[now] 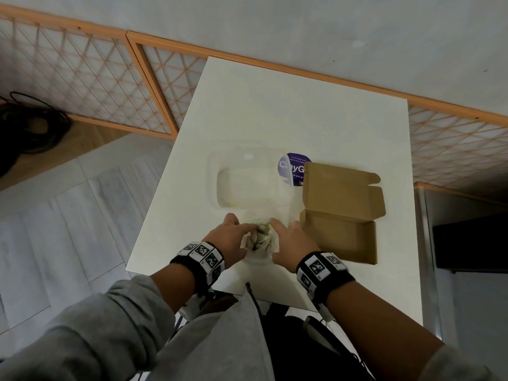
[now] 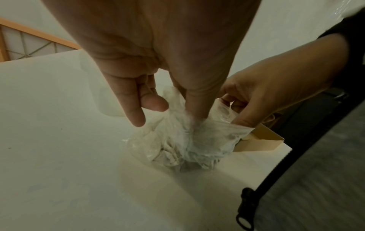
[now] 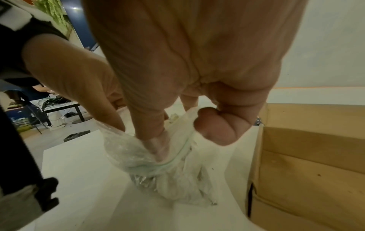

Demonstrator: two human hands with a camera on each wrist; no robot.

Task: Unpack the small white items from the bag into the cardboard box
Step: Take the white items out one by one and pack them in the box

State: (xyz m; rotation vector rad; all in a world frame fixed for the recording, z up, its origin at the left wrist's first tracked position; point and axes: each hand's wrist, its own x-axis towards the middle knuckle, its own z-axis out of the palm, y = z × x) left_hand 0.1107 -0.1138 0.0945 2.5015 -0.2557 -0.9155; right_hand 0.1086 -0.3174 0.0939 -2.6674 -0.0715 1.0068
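**A:** Which step is this?

**B:** Opening the bag (image 1: 259,239), I'd judge. Both hands are at its mouth: the left hand (image 1: 229,237) has its thumb pushed down into the plastic, and the right hand (image 1: 294,244) pinches the rim opposite, thumb inside. The bag rests on the table (image 1: 302,111) between the fingers; the box (image 1: 342,213) lies open just right of the right hand's fingers.

**A:** And next?

**B:** Probably spreading the mouth so that one hand can reach in for an item (image 2: 158,154), then carrying it right to the box. The plastic is thin and crumpled, so the other hand should hold it down.

**A:** What do the wrist views add?

**B:** The left wrist view shows pale lumps in the bag below the fingertips. The right wrist view shows a greenish seal strip across the mouth, beside the thumb. Only the head view shows the whole box, and a clear tub (image 1: 251,181) beyond the fingers.
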